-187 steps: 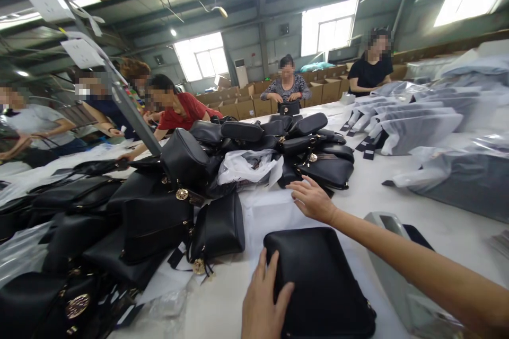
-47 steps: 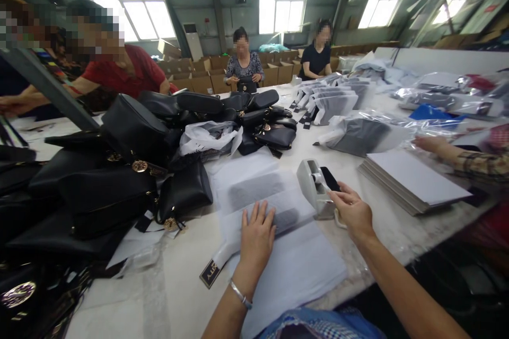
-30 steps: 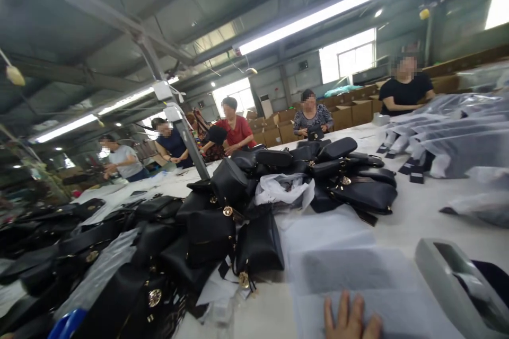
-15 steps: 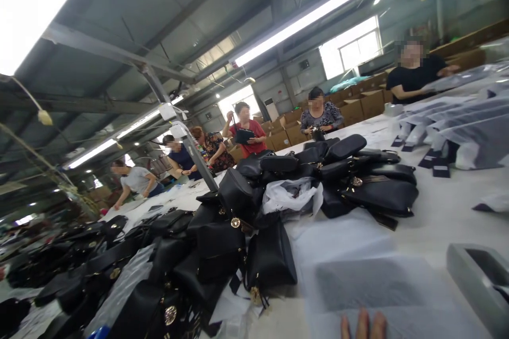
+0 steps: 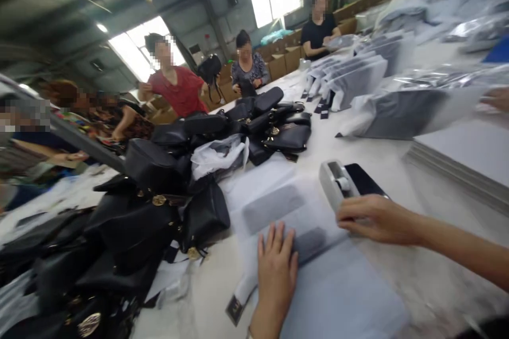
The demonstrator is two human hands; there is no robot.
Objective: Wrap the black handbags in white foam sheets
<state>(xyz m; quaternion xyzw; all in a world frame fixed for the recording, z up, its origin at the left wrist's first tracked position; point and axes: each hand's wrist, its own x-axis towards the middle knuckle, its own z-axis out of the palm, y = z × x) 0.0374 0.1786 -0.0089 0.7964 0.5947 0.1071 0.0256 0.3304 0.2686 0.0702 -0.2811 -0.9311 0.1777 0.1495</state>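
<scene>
My left hand [image 5: 276, 267] lies flat, fingers stretched out, on a white tissue-paper wrapper [image 5: 254, 180]. Dark shapes show through the thin paper. A black tag [image 5: 234, 307] sticks out at its lower left corner. Just in front of a grey tape dispenser [image 5: 332, 185], my right hand [image 5: 376, 217] is closed, its fingers pressed together over the wrapper's right edge. Whatever it pinches is too small and blurred to make out. More pale tissue paper [image 5: 342, 291] spreads out below the wrapper.
Black handbags [image 5: 199, 214] with gold charms pile up at the left. Crumpled white plastic [image 5: 218, 156] sits among them. A stack of white sheets [image 5: 469, 153] lies at the right, with wrapped grey packages [image 5: 405, 111] behind. Several co-workers stand across the table; another person's hand [image 5: 495, 100] shows far right.
The view has swung right and down. My left hand now shows whole on the wrapper, and my right hand has come into view beside the tape dispenser. A co-worker in red has moved a bag sideways.
</scene>
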